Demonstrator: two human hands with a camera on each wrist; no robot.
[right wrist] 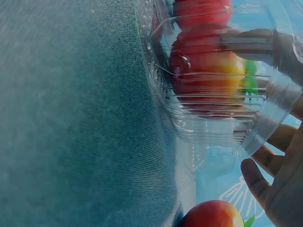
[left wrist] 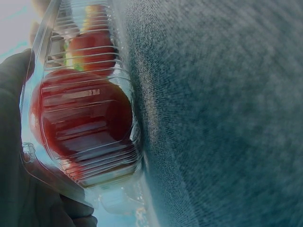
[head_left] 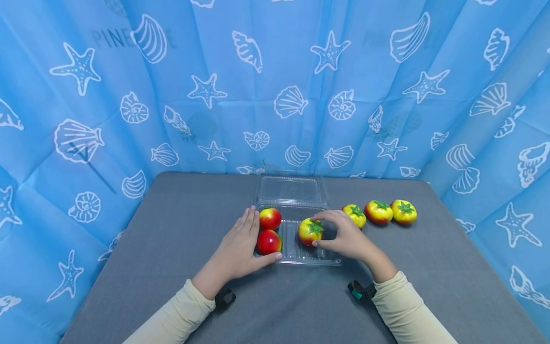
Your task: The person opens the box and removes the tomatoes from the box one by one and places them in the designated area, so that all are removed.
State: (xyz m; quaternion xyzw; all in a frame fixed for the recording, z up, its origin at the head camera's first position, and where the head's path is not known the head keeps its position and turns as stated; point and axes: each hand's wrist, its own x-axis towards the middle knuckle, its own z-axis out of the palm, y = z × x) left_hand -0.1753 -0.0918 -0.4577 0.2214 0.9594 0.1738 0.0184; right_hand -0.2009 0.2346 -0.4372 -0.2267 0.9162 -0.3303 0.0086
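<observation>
A clear plastic clamshell box [head_left: 290, 261] stands with its lid [head_left: 290, 190] folded back behind it. On its left side sit two red-and-yellow tomatoes [head_left: 269, 242], one behind the other, also visible through the ribbed wall in the left wrist view. My left hand [head_left: 238, 251] lies along the box's left edge with straight fingers, its thumb reaching across the front rim. With thumb and fingers my right hand [head_left: 345, 236] pinches a yellow-red tomato [head_left: 309, 232] with a green leafy top, inside the right half of the box.
Three more tomatoes [head_left: 378, 212] stand in a row on the grey-covered table [head_left: 185, 215], right of the box and behind my right hand. A blue curtain [head_left: 275, 86] with white shells and starfish hangs along the table's back edge.
</observation>
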